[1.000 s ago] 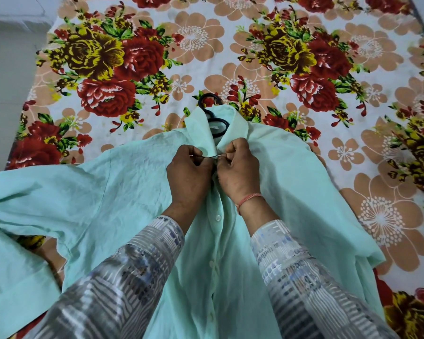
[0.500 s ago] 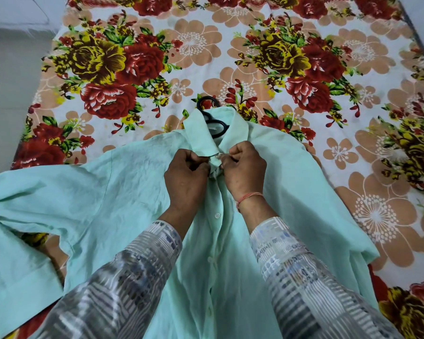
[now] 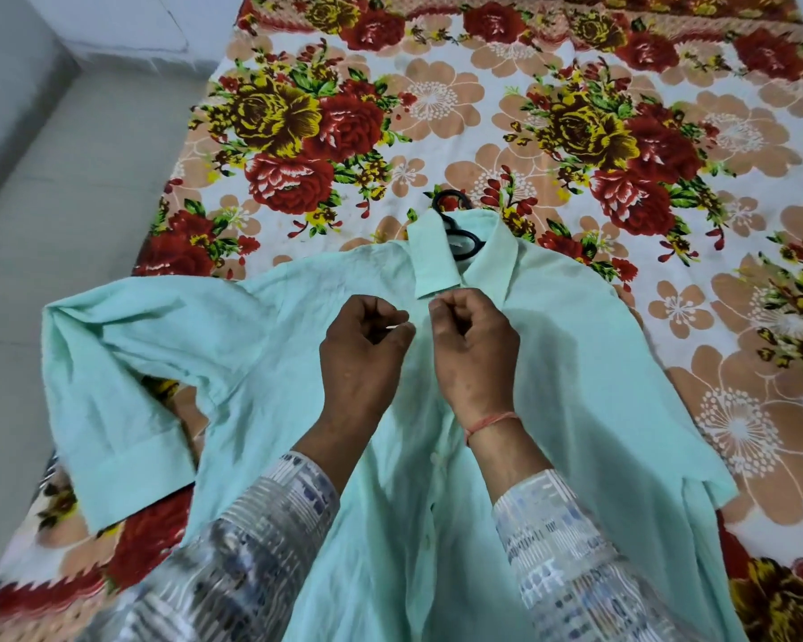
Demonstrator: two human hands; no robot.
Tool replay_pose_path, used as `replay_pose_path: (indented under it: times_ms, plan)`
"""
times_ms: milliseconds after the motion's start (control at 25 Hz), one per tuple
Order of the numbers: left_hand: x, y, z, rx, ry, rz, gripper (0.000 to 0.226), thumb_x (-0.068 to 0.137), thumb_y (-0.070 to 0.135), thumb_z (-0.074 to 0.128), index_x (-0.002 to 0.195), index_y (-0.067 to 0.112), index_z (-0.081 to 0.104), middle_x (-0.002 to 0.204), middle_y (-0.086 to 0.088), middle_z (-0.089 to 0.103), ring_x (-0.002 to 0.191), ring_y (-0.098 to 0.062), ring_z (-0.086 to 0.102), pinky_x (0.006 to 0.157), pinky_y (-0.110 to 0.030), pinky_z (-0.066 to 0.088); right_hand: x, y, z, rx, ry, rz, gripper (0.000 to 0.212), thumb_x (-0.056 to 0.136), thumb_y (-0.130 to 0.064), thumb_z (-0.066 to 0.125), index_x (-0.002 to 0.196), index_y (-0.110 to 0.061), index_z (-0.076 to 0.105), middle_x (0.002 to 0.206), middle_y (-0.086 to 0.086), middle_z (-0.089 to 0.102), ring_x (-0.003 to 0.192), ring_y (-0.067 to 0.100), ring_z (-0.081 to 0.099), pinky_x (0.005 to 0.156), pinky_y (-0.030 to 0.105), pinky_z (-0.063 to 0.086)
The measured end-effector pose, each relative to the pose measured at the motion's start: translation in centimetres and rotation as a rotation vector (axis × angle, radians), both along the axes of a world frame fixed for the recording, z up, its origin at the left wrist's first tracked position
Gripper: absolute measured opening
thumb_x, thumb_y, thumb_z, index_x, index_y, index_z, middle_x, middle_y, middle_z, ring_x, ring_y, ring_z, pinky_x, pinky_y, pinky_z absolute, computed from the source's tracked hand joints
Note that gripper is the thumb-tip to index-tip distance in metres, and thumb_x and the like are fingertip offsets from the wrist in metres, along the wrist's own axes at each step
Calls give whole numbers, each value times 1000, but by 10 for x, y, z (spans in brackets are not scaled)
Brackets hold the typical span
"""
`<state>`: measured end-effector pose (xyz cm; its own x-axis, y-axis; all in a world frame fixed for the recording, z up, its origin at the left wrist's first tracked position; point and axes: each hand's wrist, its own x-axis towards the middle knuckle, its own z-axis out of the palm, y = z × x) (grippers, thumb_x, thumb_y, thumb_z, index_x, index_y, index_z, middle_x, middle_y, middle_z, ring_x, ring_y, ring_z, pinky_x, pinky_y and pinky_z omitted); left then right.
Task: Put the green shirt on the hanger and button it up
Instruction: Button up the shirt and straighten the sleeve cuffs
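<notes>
Two hands work side by side over the upper front of the shirt (image 3: 270, 326), just below its collar (image 3: 436, 257). The shirt lies face up on a flowered sheet (image 3: 483, 108), its left sleeve (image 3: 112, 410) folded back toward the near edge, and the black hanger (image 3: 460, 234) shows inside the neck opening, its hook poking out past the collar onto the sheet. The left hand (image 3: 362, 359) is curled into a loose fist, back of the hand up, with fingertips (image 3: 397, 324) bent toward the button strip at the middle of the shirt; whether they pinch cloth or only rest against it cannot be told, since the fingers hide the contact. The right hand (image 3: 474, 345) is likewise curled, knuckles up, its fingertips (image 3: 441, 310) drawn together right at the lower end of the turned-down collar flap, touching or very nearly touching the fabric there; a firm grip is not clear. A narrow gap of shirt front shows between the two fists. Both wrists come in from the near edge, angled inward, so the forearms form a narrow V over the shirt's lower front. A red thread (image 3: 490, 421) circles the right wrist. Patterned cuffs (image 3: 557, 516) cover both forearms. A small button (image 3: 436, 458) sits on the strip between the wrists.
</notes>
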<state>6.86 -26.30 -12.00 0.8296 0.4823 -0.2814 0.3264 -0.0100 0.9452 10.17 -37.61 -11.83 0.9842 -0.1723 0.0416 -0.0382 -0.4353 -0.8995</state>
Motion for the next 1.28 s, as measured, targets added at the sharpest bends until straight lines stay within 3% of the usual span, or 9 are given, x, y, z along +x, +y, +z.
replay_pose_path:
  times_ms: [520,760,800,880,920,1040,1160,1240,1280]
  plan:
    - [-169,172,6,59,107,427,22,76,12,79,92,24,71,93,3,82,95,-17,79,96,-53,62,-130,172,2,-34,207,537,2,90,-21,75,90,-19,74,85,-6,77,82,11,71,80,28,57]
    - [-216,211,-24,162,262,370,31,78,-1,77,93,25,70,92,9,77,87,-4,72,94,-41,61,-168,223,-22,-345,276,642,65,80,-26,80,141,-29,58,106,8,74,102,28,69,90,33,54]
    - [-219,215,-29,158,260,336,34,78,-4,76,97,23,71,94,8,78,88,-4,73,94,-41,61,-171,230,-22,-386,317,647,68,78,-29,79,142,-34,55,101,7,74,97,28,69,88,33,55]
    - [-223,220,-32,183,241,255,37,77,-2,77,106,22,74,98,6,78,92,-8,74,92,-39,62,-173,239,-24,-413,386,602,35,75,-30,77,109,-27,70,82,2,72,85,27,69,80,34,58]
    - [-226,223,-34,215,234,212,40,77,2,80,110,24,75,101,7,78,93,-8,74,90,-35,63,-174,242,-23,-382,397,556,17,75,-29,78,84,-19,68,69,-3,66,75,24,67,73,32,56]
    - [-241,232,-26,297,153,109,52,76,13,90,122,31,74,116,14,74,103,-3,72,88,-20,57,-188,247,-6,-118,432,430,34,81,-24,77,57,-19,54,53,-10,53,58,12,52,59,26,47]
    - [-254,237,-15,338,33,10,55,80,7,87,130,28,74,120,13,76,108,-3,72,95,-21,57,-202,250,16,573,657,423,20,98,-16,63,81,-15,74,84,5,75,79,18,72,73,31,62]
    - [-254,242,-5,-26,1,134,33,92,1,76,117,22,80,108,1,82,100,-15,78,90,-33,64,-204,253,20,737,717,355,21,101,-11,56,95,-5,75,92,11,77,86,23,74,77,34,60]
    - [-254,244,0,-252,-2,215,25,98,-1,70,112,17,81,105,-7,83,97,-22,79,86,-36,66,-204,254,16,688,688,328,20,99,-7,56,97,-6,76,95,9,78,87,22,73,76,35,59]
